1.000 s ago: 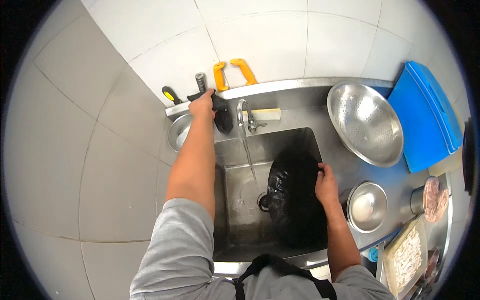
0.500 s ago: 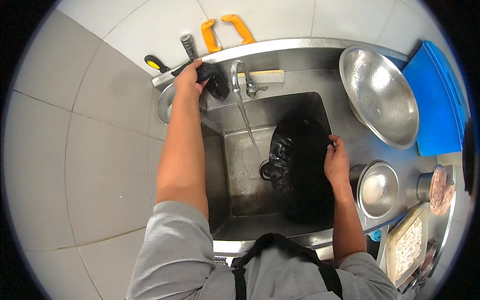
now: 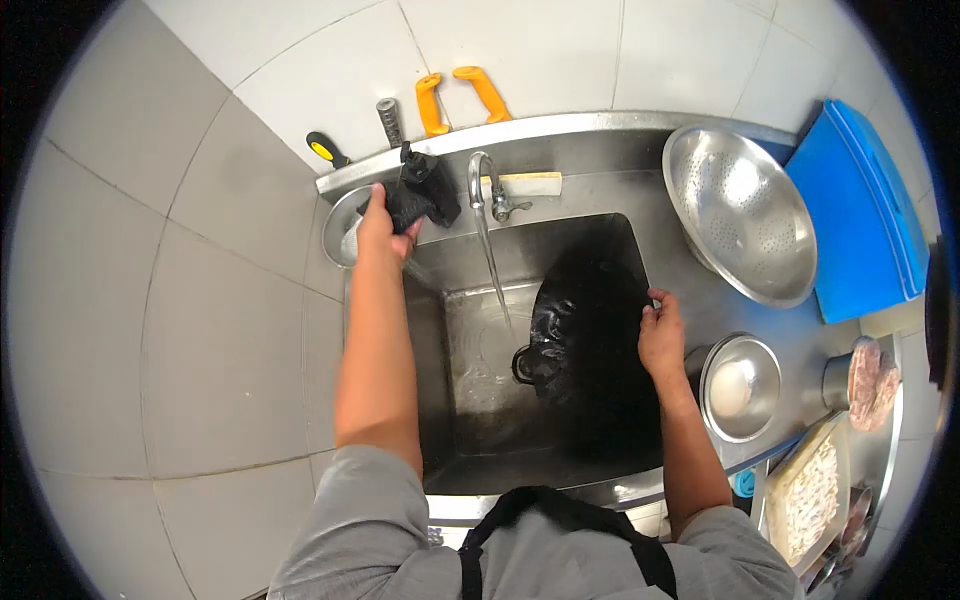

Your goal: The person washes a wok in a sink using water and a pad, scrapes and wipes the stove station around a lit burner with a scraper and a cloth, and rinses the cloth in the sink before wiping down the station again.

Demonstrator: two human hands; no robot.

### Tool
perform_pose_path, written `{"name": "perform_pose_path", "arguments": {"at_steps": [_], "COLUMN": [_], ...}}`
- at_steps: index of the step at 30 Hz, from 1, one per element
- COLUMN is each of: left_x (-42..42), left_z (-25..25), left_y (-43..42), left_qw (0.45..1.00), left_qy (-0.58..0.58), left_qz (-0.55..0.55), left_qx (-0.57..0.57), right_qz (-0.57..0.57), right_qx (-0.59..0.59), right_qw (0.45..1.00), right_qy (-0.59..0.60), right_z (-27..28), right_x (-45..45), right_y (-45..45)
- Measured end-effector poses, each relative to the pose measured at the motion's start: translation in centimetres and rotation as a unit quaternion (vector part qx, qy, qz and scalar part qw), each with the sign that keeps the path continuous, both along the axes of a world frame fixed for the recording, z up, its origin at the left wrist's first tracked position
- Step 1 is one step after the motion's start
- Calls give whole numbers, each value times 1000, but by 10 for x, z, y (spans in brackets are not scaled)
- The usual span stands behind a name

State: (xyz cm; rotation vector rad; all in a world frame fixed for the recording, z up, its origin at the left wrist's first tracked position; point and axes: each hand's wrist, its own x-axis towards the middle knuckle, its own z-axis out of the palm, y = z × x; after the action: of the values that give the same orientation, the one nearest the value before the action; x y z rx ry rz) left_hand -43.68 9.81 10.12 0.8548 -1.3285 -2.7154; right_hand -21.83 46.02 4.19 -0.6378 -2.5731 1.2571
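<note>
A large black wok (image 3: pixel 600 370) stands tilted in the metal sink (image 3: pixel 475 420), its loop handle toward the left. My right hand (image 3: pixel 662 335) grips the wok's right rim with closed fingers. At the upper left, my left hand (image 3: pixel 382 232) is closed on a piece of black cloth (image 3: pixel 405 208), beside a metal bowl (image 3: pixel 342 222) in the sink's back left corner. Another dark, crumpled part (image 3: pixel 432 180) rises right behind the cloth; whether it belongs to the same piece I cannot tell. Water (image 3: pixel 494 270) runs from the tap (image 3: pixel 478 185) into the sink, left of the wok.
Yellow-orange handles (image 3: pixel 482 95), a grey handle (image 3: pixel 389 122) and a black-yellow handle (image 3: pixel 326 150) stick up along the back wall. On the right are a large colander (image 3: pixel 740 215), a blue container (image 3: pixel 862 215), a steel bowl (image 3: pixel 745 400) and a tray of pale pieces (image 3: pixel 805 500).
My left hand has come down from the back edge toward the bowl, with the black cloth still in it. My right hand keeps its hold on the wok's rim. The view has shifted slightly.
</note>
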Motion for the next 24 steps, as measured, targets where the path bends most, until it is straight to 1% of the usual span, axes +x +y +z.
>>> {"name": "perform_pose_path", "arguments": {"at_steps": [1, 3, 4, 5, 6, 7, 8, 10, 12, 13, 14, 15, 16, 18, 19, 21, 22, 23, 24], "left_x": [12, 58, 71, 79, 90, 86, 78, 51, 28, 18, 21, 28, 36, 51, 69, 110, 136, 148, 182], "left_z": [-11, -27, -46, -74, -66, -66, -67, -71, -86, -95, -90, -88, -85, -78, -84, -115, -125, -181, -202], "left_y": [-5, 25, 47, 57, 75, 89, 102, 126, 133, 133, 134, 132, 130, 131, 129, 111, 100, 78, 61], "left_qw": [1000, 992, 966, 953, 878, 817, 740, 753, 766, 698, 623, 611, 615, 599, 619, 763, 851, 711, 523], "left_qy": [-1, 21, -73, -19, -12, 79, 169, 194, 215, 206, 192, 178, 171, 131, 134, 166, 45, -31, -67], "left_qz": [16, -35, -16, -132, -232, -277, -314, -303, -294, -351, -406, -418, -413, -426, -400, -342, -367, -474, -524], "left_qx": [-9, -123, -247, -271, -418, -500, -571, -551, -530, -589, -641, -648, -649, -665, -663, -523, -373, -519, -668], "right_qz": [7, 19, 25, 29, 30, 29, 30, 30, 44, 40, 37, 43, 41, 45, 45, 59, 46, 33, 46], "right_qx": [-14, 11, 28, 31, 27, 25, 29, 20, 31, 26, 20, 21, 12, 4, -6, -13, -17, -22, -21], "right_qw": [1000, 999, 998, 998, 999, 999, 999, 999, 999, 999, 999, 999, 999, 999, 999, 998, 999, 999, 998], "right_qy": [12, 27, 41, 42, 14, -13, -8, -22, 5, 2, -4, -7, -7, -7, 6, 8, 20, 31, 23], "right_z": [-4, -10, -10, -8, -5, -1, 1, 0, -7, -7, -7, -6, -4, -7, -15, -24, -26, -28, -23], "right_x": [-1, -2, -2, -3, -2, -3, -3, 0, 1, 2, 4, 6, 7, 2, 0, -2, -5, -6, -4], "right_y": [1, 2, 2, 2, 1, 2, 2, 2, 6, 6, 5, 5, 3, 2, 6, 13, 13, 9, 1]}}
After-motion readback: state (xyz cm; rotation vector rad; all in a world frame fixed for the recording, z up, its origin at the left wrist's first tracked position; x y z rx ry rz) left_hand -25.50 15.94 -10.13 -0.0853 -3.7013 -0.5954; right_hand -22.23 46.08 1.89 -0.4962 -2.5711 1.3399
